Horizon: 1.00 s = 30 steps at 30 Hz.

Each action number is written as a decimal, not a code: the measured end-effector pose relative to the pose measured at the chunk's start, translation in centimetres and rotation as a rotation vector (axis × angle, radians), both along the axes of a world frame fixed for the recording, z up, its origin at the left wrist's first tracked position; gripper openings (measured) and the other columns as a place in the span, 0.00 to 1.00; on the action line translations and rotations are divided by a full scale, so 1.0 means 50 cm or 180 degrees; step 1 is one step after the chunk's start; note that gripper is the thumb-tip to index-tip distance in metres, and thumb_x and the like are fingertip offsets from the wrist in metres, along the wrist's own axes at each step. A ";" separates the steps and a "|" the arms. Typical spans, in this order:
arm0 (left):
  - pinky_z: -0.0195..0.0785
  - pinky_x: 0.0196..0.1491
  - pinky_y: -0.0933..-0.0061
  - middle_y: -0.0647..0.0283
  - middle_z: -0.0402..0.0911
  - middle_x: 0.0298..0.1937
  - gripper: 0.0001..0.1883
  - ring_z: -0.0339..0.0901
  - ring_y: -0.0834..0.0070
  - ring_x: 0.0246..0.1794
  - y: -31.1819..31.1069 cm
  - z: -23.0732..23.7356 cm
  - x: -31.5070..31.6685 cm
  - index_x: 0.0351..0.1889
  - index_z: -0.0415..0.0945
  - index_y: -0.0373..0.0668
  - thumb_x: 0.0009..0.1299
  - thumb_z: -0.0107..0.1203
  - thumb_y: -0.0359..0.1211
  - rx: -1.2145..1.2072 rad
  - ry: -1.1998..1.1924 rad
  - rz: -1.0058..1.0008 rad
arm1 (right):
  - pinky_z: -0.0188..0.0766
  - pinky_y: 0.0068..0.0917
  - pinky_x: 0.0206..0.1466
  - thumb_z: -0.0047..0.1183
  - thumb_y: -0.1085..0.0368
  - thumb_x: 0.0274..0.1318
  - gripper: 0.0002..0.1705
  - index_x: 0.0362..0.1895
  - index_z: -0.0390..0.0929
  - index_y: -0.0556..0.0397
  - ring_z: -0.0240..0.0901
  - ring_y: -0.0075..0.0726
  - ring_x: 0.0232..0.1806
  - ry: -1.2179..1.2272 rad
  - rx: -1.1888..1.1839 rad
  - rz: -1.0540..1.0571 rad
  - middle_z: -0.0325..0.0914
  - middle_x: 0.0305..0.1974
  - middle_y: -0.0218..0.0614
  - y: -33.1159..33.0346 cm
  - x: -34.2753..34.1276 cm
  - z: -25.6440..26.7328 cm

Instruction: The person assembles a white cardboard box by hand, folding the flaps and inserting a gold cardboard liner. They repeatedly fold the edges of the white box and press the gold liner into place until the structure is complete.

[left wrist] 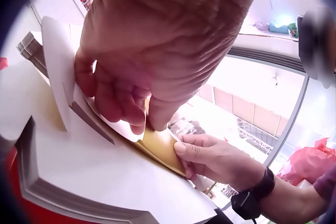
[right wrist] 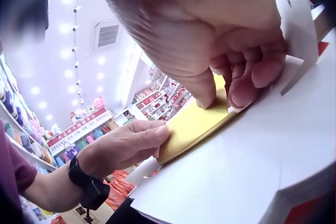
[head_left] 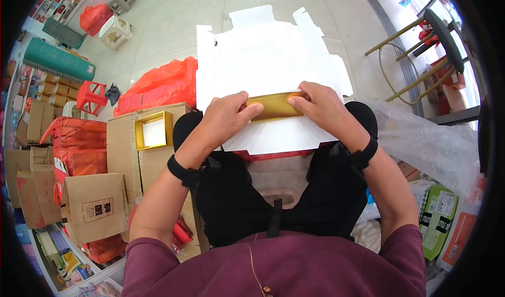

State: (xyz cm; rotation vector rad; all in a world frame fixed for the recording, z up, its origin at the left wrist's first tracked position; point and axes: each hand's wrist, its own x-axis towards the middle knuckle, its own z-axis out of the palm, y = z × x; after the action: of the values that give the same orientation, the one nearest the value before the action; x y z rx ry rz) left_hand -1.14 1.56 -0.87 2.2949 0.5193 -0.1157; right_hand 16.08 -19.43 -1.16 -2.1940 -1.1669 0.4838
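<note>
A large white cardboard box blank (head_left: 263, 55) with cut tabs lies across the person's lap and extends forward. Its near part is folded up, showing a gold panel (head_left: 271, 107). My left hand (head_left: 223, 117) pinches one end of this panel, thumb on the gold face and fingers curled behind. At the other end my right hand (head_left: 323, 107) pinches it the same way. In the left wrist view the gold strip (left wrist: 161, 148) spans both hands. The right wrist view shows the gold face (right wrist: 186, 129) bent along a crease, with white card beneath.
An open gold box (head_left: 168, 128) with a white inside sits on a brown carton (head_left: 122, 144) at the left. Red plastic bags (head_left: 168, 81) lie beyond it. Clear plastic wrap (head_left: 421, 139) and green packages (head_left: 439, 218) are at the right, near a stool (head_left: 444, 42).
</note>
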 end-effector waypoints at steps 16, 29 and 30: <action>0.71 0.38 0.49 0.46 0.81 0.25 0.25 0.79 0.44 0.28 -0.020 -0.021 0.015 0.30 0.77 0.35 0.78 0.62 0.49 0.1204 -0.0364 -0.0351 | 0.76 0.50 0.49 0.60 0.54 0.69 0.18 0.40 0.82 0.59 0.84 0.59 0.44 -0.0273 -0.0488 0.0156 0.85 0.39 0.51 0.022 0.002 0.004; 0.72 0.54 0.58 0.57 0.83 0.55 0.23 0.80 0.59 0.55 -0.041 -0.021 -0.011 0.58 0.81 0.41 0.68 0.74 0.39 0.1812 -0.0917 -0.0666 | 0.77 0.49 0.51 0.66 0.60 0.64 0.17 0.44 0.79 0.62 0.84 0.60 0.44 -0.0246 -0.0267 0.0088 0.85 0.38 0.55 0.022 -0.007 0.009; 0.71 0.57 0.59 0.58 0.82 0.58 0.24 0.79 0.60 0.58 -0.041 -0.021 -0.014 0.60 0.81 0.42 0.68 0.73 0.39 0.1943 -0.1083 -0.0904 | 0.77 0.49 0.51 0.67 0.60 0.64 0.17 0.45 0.79 0.61 0.84 0.60 0.43 -0.0134 -0.0206 0.0028 0.85 0.38 0.55 0.020 -0.010 0.014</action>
State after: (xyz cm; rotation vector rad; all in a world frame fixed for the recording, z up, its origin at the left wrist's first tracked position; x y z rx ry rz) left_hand -1.82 -0.51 -1.94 2.8906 0.0424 0.3366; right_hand 15.56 -18.41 -0.46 -2.2650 -1.1989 0.4876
